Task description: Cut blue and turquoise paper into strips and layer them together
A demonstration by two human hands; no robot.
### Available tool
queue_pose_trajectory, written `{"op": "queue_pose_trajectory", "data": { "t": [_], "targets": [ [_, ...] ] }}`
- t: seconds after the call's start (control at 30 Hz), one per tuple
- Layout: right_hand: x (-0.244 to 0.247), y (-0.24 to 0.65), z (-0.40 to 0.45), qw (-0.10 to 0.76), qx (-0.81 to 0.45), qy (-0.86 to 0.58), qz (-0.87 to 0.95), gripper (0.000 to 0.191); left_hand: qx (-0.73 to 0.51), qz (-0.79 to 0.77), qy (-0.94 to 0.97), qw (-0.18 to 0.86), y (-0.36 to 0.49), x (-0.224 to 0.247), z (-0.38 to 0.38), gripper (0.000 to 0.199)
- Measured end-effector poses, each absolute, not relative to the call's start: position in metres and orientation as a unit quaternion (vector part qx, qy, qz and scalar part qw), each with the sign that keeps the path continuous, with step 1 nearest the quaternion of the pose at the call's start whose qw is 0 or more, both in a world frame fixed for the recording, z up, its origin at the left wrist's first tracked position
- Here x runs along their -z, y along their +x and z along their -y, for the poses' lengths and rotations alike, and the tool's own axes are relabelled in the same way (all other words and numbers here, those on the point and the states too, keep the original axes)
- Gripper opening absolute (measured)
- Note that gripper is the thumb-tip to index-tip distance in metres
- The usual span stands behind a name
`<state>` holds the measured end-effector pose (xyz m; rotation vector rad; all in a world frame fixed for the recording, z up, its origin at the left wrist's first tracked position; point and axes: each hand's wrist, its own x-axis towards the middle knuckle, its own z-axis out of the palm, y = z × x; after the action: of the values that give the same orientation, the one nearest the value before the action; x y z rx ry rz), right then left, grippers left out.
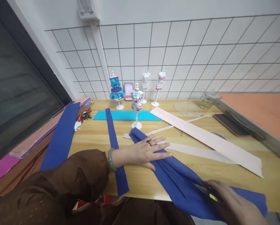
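Observation:
My left hand [145, 151], with a ring and a jade-like bangle, lies flat with fingers spread on a folded dark blue crepe-paper strip [174, 175]. That strip runs from the table middle toward the front right edge. At lower right my right hand [233, 203] is closed around dark scissors [206, 189] with a yellow mark. Their blades lie over the blue strip; motion blur hides whether they cut into it. A narrow blue strip [111, 131] passes under my left wrist. Just beyond my left hand stands a small white dress form [137, 104] with colored marks.
Behind stand a dress form in a blue dress [116, 89], two whitish forms [146, 81] and a propped phone [128, 90]. Pale pink strips [205, 137], a turquoise strip [121, 115], a dark phone [231, 125] and a glass jar [210, 100] lie around. Stacked colored papers [60, 137] fill the left.

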<state>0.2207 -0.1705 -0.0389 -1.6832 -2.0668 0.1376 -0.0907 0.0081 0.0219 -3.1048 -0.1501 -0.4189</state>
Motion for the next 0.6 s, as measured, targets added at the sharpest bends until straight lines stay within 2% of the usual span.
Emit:
{"op": "queue_pose_trajectory", "data": {
  "t": [0.1, 0.27, 0.4, 0.6],
  "targets": [
    [0.04, 0.217, 0.174, 0.206, -0.089, -0.641, 0.734, 0.039, 0.099, 0.042, -0.994, -0.015, -0.077, -0.016, -0.015, 0.056],
    [0.041, 0.23, 0.178, 0.224, -0.107, -0.681, 0.689, 0.05, 0.085, 0.05, -0.994, -0.048, -0.07, -0.005, -0.025, 0.01],
    [0.037, 0.238, 0.183, 0.25, -0.138, -0.693, 0.662, 0.058, 0.101, 0.076, -0.988, -0.09, -0.072, -0.01, -0.026, 0.016],
    [0.04, 0.25, 0.183, 0.313, -0.254, -0.687, 0.605, 0.061, 0.085, 0.19, -0.961, -0.185, -0.086, -0.058, -0.022, 0.015]
  ]
}}
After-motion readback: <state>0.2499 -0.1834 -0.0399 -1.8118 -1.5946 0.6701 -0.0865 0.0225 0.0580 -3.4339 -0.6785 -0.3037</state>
